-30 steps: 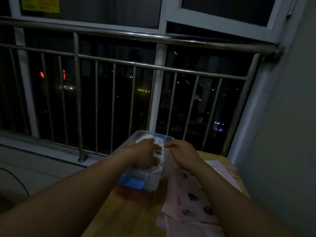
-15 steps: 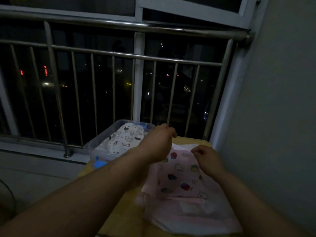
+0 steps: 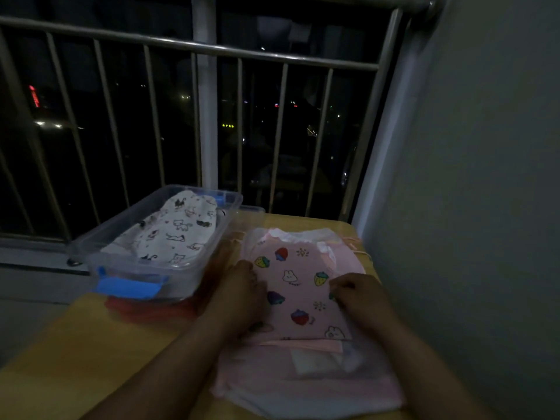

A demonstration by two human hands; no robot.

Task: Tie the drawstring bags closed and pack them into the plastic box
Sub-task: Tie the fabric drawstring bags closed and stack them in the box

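Rests both hands on the top pink bag of a stack on the right half of the table: left hand at its left edge, right hand at its right edge. Shows the fingers of both bent down onto the cloth; cannot tell in this dim light whether pinching the fabric or only pressing it.

Lies flat, long axis pointing away from the body toward the railing, with the gathered mouth at the far end, beyond the fingertips. Trails loose cords off the far right corner of the stack, so nearer the right hand than the left. Calls, probably, for a reach forward to that far end to draw the mouth shut before any lift.

Puts the plastic box just beside the stack on the left, nearer the left hand, long axis likewise pointing away. Holds 1 white cat-print bag, laid lengthwise and covering most of the floor. Leaves room, most likely, only on top of it.
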